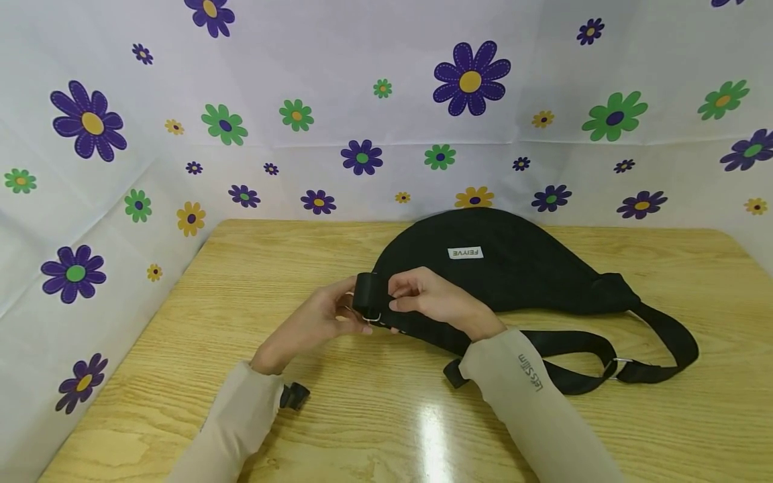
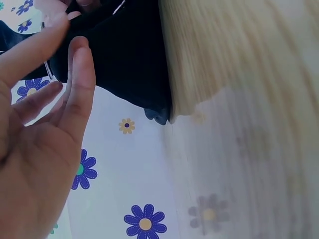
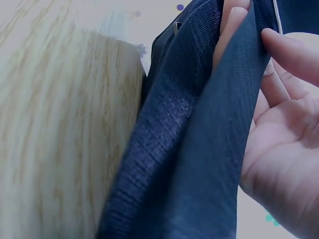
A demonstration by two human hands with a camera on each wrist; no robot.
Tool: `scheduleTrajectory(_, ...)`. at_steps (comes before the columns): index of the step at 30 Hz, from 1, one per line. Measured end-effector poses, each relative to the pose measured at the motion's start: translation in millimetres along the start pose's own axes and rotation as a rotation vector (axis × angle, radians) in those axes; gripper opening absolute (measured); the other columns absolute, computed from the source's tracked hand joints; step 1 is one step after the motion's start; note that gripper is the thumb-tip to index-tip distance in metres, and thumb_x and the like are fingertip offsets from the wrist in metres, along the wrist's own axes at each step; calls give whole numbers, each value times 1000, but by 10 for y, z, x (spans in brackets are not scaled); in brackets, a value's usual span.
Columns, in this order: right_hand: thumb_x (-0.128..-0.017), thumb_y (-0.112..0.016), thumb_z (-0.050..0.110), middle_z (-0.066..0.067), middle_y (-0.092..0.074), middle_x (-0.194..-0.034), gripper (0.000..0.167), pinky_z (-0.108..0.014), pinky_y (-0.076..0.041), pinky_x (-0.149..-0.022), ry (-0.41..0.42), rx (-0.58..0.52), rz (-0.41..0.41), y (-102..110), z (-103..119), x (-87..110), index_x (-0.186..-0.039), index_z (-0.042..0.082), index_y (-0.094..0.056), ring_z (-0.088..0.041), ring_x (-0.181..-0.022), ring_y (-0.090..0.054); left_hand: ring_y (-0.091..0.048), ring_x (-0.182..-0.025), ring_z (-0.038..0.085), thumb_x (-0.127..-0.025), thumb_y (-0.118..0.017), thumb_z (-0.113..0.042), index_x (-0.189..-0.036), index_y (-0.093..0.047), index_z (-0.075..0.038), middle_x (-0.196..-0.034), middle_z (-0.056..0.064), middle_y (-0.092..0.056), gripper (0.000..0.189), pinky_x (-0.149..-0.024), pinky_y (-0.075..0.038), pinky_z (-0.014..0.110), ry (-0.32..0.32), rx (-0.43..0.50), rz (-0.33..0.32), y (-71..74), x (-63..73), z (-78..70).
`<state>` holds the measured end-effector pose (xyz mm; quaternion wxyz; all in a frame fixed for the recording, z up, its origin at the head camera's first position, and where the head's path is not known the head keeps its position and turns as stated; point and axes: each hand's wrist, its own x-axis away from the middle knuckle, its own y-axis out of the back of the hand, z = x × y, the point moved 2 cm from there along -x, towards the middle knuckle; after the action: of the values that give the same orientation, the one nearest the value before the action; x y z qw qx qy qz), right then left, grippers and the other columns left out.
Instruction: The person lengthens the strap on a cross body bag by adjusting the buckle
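Note:
A black sling bag [image 1: 501, 268] with a white label lies on the wooden table. At its left end, a black strap [image 1: 364, 293] stands up in a loop through a metal buckle [image 1: 373, 318]. My left hand [image 1: 317, 318] holds the loop at the buckle from the left, thumb low beside the metal. From the right, my right hand [image 1: 443, 302] pinches the webbing, its thumb and fingers bent. The right wrist view shows the thumb [image 3: 289, 52] against the strap's edge, with fingertips behind the fabric. Dark fabric partly hides the fingers in both wrist views.
The bag's long strap [image 1: 679, 335] curves to the right with a metal slider [image 1: 617, 366]. A black strap end [image 1: 455, 373] pokes out by the right sleeve, and a small black piece [image 1: 294, 396] lies by the left sleeve. Behind the table [image 1: 272, 268] hangs a flowered cloth [image 1: 362, 54].

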<state>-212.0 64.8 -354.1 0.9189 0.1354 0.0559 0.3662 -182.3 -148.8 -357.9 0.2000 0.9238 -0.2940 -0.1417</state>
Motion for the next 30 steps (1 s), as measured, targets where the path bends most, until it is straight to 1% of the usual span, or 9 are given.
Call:
scheduleTrajectory(2,-95,-59,-6,-3,-62,-75,8,-31,-41,-74,-2,-6,2,3,-8,1,-90,-2,-63,-19,-75,-52,-70,-85,23,-86,-76,10,-132,-57,5,-98,11,-67,50,-78,-58,34,-3,-5,-3,-2,-4,-6)
scheduleTrajectory(6,-95,-59,-5,-4,-64,-77,8,-31,-41,-75,2,-17,2,12,-15,4,-89,-2,-62,-19,-76,-53,-67,-85,23,-86,-75,10,-122,-63,5,-100,10,-65,37,-80,-57,33,-1,-35,-32,-3,-7,-20)
scheduleTrajectory(13,-94,-59,-7,-7,-73,-90,5,-31,-48,-84,0,-65,-27,22,-19,14,-97,-4,-63,-18,-85,-64,-66,-86,23,-89,-74,6,-121,-64,6,-99,8,-66,33,-79,-55,30,2,-65,-78,-7,2,-4)
scheduleTrajectory(15,-93,-61,-8,-10,-74,-93,11,-31,-48,-85,-10,-91,-31,16,-13,17,-104,-5,-61,-19,-85,-65,-66,-86,23,-90,-73,5,-121,-65,5,-99,8,-66,32,-78,-55,30,9,-64,-87,-7,1,-2)
scheduleTrajectory(18,-91,-64,-10,-17,-73,-102,31,-33,-50,-85,-33,-146,-23,-3,6,18,-120,-9,-53,-22,-86,-67,-66,-87,21,-91,-73,4,-127,-63,5,-105,11,-67,38,-77,-55,31,41,-64,-108,-13,-10,-9)
scheduleTrajectory(21,-89,-66,-12,-23,-72,-107,49,-33,-53,-80,-22,-176,-10,-36,28,10,-133,-11,-44,-22,-84,-67,-66,-86,19,-90,-74,3,-132,-61,6,-111,13,-68,43,-77,-55,31,75,-74,-134,-17,-18,-17)
scheduleTrajectory(23,-89,-66,-14,-25,-70,-110,55,-34,-54,-76,3,-175,-3,-63,38,3,-137,-12,-40,-25,-82,-67,-66,-86,18,-90,-74,3,-132,-61,6,-114,14,-68,44,-78,-55,31,88,-85,-147,-18,-21,-17)
scheduleTrajectory(27,-89,-69,-13,-23,-70,-106,58,-35,-55,-69,66,-138,-2,-114,48,-13,-139,-12,-39,-36,-77,-65,-66,-86,19,-89,-74,5,-130,-63,7,-113,15,-69,42,-80,-56,31,83,-101,-162,-14,-20,-7)
scheduleTrajectory(30,-89,-73,-8,-16,-71,-98,53,-35,-55,-66,90,-77,-23,-145,49,-19,-133,-10,-44,-40,-72,-64,-65,-86,18,-90,-73,6,-129,-63,9,-111,16,-69,41,-80,-56,30,71,-107,-163,-13,-18,13)
